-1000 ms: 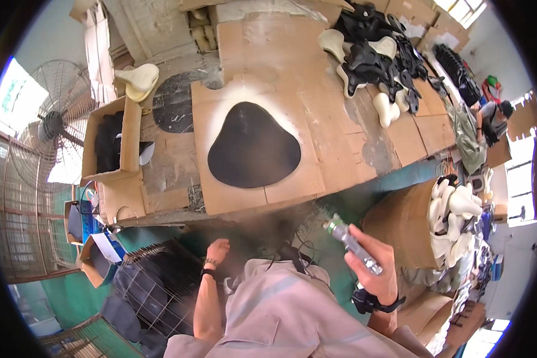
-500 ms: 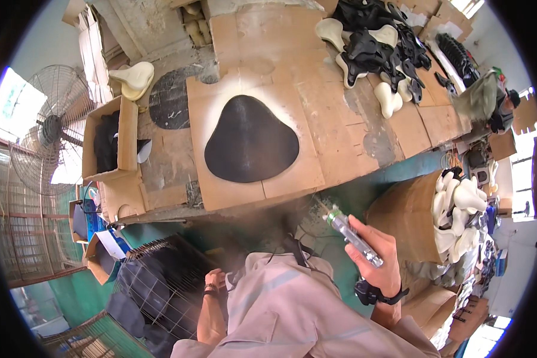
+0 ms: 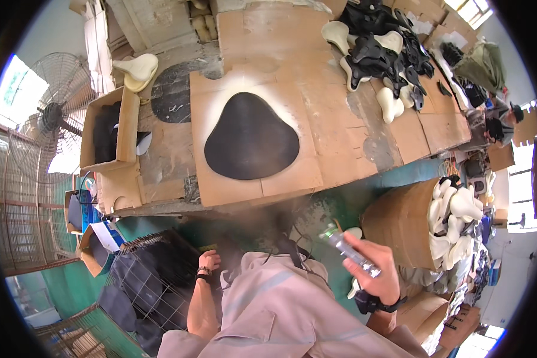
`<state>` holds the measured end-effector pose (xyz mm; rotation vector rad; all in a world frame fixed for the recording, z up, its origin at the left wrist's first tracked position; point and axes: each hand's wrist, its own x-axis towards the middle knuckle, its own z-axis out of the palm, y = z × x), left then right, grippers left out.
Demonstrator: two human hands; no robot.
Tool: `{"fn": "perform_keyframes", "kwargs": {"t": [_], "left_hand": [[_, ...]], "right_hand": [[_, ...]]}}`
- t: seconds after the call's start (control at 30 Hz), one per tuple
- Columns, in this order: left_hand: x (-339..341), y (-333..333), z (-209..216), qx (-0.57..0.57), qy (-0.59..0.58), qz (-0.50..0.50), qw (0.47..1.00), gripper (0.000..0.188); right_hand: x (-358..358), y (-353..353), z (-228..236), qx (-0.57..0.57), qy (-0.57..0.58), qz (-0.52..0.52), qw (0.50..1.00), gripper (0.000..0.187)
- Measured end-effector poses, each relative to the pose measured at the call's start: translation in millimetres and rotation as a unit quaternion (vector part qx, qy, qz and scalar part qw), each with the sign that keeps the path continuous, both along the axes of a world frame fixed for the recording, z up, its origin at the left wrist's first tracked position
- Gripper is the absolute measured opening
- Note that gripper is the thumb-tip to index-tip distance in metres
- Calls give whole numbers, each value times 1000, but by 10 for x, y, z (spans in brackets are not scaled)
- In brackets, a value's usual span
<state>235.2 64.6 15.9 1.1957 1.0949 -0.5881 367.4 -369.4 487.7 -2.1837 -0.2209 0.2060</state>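
Note:
My right hand [image 3: 373, 265] is wrapped round a silver spray gun [image 3: 357, 255] with a green front end, held in front of the table's near edge. It wears a black wristband. My left hand [image 3: 209, 261] hangs low beside my apron [image 3: 274, 298], loosely open and seemingly holding nothing, near a wire basket [image 3: 155, 292] of dark sheets. A black, rounded-triangular saddle cover piece [image 3: 250, 140] lies flat on cardboard [image 3: 307, 161] on the table. A pale sprayed halo surrounds its upper edges.
An open carton [image 3: 131, 134] of black pieces stands on the table's left, by cream saddle shapes [image 3: 138, 68]. Black and cream saddle parts [image 3: 376, 56] pile up at the far right. A large carton [image 3: 394, 224] holds cream saddles. A caged fan [image 3: 53, 116] stands left.
My right hand with the spray gun has moved slightly down, away from the table. My left hand has risen a little and moved left. The black piece stays put.

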Motion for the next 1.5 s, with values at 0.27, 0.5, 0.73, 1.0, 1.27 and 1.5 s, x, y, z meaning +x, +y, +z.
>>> {"fn": "perform_keyframes", "kwargs": {"t": [0.27,0.5,0.73,1.0,1.27,1.5], "left_hand": [[-29,-17,78,57,19,-35,998,37],[-253,-32,-116,12,-17,-33,999,33],[-485,153,-562,16,-155,-119,981,31],[200,-39,-45,30,-3,-24,999,32],[190,26,-130,28,15,-44,999,36],[10,-24,-290,-7,-62,-149,987,34]], "right_hand": [[275,471,-134,51,-80,-26,995,51],[352,388,-213,24,-136,-91,986,49],[231,125,-143,-45,-79,-78,993,51],[225,275,85,-7,-87,-57,995,55],[101,218,112,-10,-58,-40,997,52],[12,96,129,-36,-32,-4,999,63]]}}
